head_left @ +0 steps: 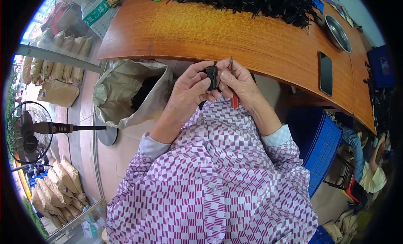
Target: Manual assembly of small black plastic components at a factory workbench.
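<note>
My left hand (pixel 189 85) grips a small black plastic part (pixel 211 77) between thumb and fingers, just off the table's near edge. Close beside it, my right hand (pixel 241 83) is closed around a slim tool with a red handle (pixel 234 102) and a thin metal blade (pixel 231 64) pointing away from me. The right fingertips come up near the black part; whether they touch it I cannot tell. Across the far side of the wooden table (pixel 184 32) lies a big heap of black plastic parts (pixel 256 5).
An open paper-lined sack (pixel 121 95) with dark contents stands left of my hands. On the table's right are a phone (pixel 325 74) and a metal bowl (pixel 338 33). A blue crate (pixel 323 147) is at my right, a fan (pixel 31 130) at far left. Another person (pixel 371 172) sits far right.
</note>
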The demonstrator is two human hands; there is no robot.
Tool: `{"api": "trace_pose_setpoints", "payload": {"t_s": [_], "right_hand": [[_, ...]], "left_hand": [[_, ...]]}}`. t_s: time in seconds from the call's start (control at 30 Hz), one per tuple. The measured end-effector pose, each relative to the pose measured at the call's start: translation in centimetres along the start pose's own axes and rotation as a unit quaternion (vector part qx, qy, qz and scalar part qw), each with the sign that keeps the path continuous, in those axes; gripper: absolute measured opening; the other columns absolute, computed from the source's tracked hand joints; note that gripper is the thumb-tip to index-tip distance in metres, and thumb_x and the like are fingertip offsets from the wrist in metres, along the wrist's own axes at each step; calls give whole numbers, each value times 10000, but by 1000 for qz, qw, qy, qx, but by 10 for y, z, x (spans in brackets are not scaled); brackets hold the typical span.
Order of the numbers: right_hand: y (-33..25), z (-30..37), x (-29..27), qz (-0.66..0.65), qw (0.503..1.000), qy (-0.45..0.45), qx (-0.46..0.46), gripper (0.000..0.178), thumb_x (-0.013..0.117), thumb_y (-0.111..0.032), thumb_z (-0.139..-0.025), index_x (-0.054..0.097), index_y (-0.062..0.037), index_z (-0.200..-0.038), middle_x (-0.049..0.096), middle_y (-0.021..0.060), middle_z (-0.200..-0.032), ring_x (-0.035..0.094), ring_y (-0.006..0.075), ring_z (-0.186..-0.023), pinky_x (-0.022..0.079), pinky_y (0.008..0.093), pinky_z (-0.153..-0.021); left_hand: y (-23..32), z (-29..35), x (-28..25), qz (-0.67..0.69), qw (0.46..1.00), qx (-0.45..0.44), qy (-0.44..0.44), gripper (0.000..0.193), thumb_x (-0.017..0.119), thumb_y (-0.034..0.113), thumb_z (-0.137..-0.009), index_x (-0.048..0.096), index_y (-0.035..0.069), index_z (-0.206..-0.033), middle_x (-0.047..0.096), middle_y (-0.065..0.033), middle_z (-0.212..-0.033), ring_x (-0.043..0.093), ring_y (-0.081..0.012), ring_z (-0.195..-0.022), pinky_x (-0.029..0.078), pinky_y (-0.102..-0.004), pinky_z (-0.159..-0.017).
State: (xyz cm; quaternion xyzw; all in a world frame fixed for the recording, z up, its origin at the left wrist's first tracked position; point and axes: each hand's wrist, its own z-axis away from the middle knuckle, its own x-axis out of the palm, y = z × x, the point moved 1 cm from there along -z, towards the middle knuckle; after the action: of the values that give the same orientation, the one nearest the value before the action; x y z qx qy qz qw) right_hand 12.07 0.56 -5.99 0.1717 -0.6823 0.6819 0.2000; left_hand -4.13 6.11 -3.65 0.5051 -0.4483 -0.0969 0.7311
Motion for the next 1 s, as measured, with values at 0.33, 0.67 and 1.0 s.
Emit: {"api": "trace_pose_setpoints", "payload": {"t_s": [0.33, 0.67, 1.0], "right_hand": [[5, 0, -1, 48, 996, -13, 68, 156, 614, -211, -937, 561, -65, -929, 490, -48, -689, 408, 30, -544, 307, 178, -470], [-3, 17, 13, 257, 966, -3, 17, 278, 454, -291, -1007, 521, -44, -898, 459, -33, -661, 415, 65, -570, 355, 218, -519], [-2, 26, 8, 333, 943, -15, 8, 281, 370, -310, -1032, 485, -56, -993, 433, -1, -630, 422, 76, -558, 359, 233, -516]], "left_hand": [[-7, 0, -11, -151, 988, 26, -18, 419, 551, -11, -910, 436, 20, -1312, 609, -80, -1046, 653, -134, -789, 536, -220, -649], [-3, 0, -1, -397, 913, 91, 12, 356, 497, -108, -875, 419, 7, -1203, 590, -63, -921, 614, -85, -747, 517, -204, -622], [-12, -7, 5, -391, 917, 74, 35, 252, 561, -53, -854, 457, 9, -1075, 590, -116, -798, 624, -153, -713, 504, -293, -607]]}}
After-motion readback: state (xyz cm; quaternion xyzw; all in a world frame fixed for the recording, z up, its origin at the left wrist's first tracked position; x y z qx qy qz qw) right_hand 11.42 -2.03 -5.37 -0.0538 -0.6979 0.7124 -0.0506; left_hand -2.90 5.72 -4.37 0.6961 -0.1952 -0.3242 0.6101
